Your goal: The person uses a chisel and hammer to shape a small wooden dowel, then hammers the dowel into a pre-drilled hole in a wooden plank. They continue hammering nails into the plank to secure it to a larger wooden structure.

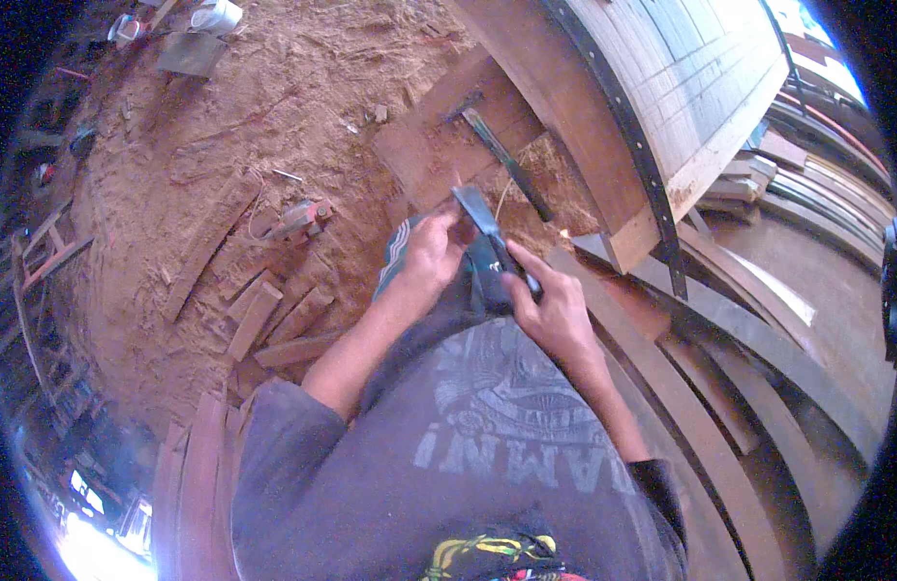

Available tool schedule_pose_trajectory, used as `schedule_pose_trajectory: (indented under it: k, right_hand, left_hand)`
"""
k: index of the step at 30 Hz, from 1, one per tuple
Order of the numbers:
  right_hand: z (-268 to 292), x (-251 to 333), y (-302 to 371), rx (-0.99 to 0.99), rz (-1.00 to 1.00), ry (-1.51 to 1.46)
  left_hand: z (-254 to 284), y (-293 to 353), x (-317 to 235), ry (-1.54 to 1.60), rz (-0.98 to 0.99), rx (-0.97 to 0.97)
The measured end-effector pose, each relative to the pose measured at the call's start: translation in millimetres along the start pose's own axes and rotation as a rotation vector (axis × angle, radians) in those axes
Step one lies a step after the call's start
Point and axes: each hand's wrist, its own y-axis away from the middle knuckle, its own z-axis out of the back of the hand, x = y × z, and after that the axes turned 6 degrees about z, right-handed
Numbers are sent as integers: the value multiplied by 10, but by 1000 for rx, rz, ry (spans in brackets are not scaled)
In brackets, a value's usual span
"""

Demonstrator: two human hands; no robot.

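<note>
My right hand [557, 302] is wrapped round the black handle of a flat-bladed scraper [481, 212], its blade tilted up and to the left, away from me. My left hand [437, 254] is closed beside the blade, fingertips at or just behind its far end. Whether those fingers pinch the blade or something small is hidden. Both hands are in front of my dark printed shirt. Beyond them, a long dark bar [514, 167] with a greenish end lies slantwise across a reddish-brown board [434, 145].
A large curved wooden structure [681, 87] with a dark studded strip rises at the far right. Long curved planks [681, 407] lie to my right. On the sawdust-covered ground to my left are a grey-and-red corded tool [298, 221] and wood offcuts [258, 320]. A white bucket [216, 16] stands far left.
</note>
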Motion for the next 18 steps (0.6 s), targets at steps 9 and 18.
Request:
schedule_pose_trajectory:
  k: [9, 18]
  right_hand:
    - [8, -21, -79, 5, 10, -82]
    - [-102, -57, 21, -31, -9, -35]
  left_hand:
    - [-80, 55, 4, 6, -21, -33]
    - [-89, 182, -32, -36, -25, -12]
